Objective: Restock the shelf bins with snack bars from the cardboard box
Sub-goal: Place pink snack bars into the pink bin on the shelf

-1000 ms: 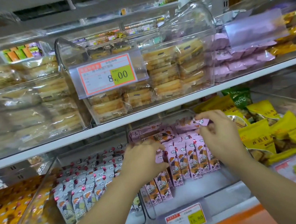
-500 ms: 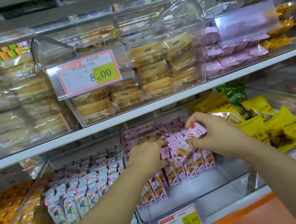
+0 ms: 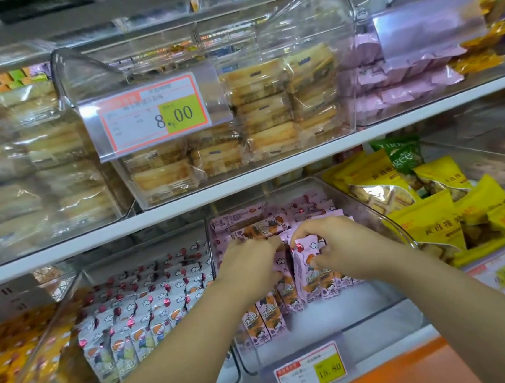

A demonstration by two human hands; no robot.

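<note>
Right hand (image 3: 340, 250) pinches the top of one pink foil-wrapped snack bar (image 3: 306, 266), thumb and fingers curled round its upper seal, and holds it upright inside the clear plastic bin (image 3: 364, 307), at the middle of the bin. Left hand (image 3: 249, 265) sits just beside it, over the left part of the same bin, touching the tops of the row of standing pink bars (image 3: 286, 296); its fingers bend downward, but whether they grip a bar or only steady the row cannot be told. Toward the rear of the bin, loose pink bars (image 3: 264, 227) lie flat in a heap; toward its front, the floor is bare as far as the price label reading 15.80 (image 3: 310, 374). Left of the bin stands a second clear bin of white-wrapped bars (image 3: 139, 310); right of it, yellow snack bags (image 3: 427, 224); above it, the white shelf board (image 3: 245, 189). The cardboard box is out of view. Likely faults: the standing row has nothing bracing its front, so wedging the held bar in could topple the front bars forward onto the bare floor; the rear heap could slide down as the row is parted; and the similar packaging to the left invites a bar landing in the wrong bin.
</note>
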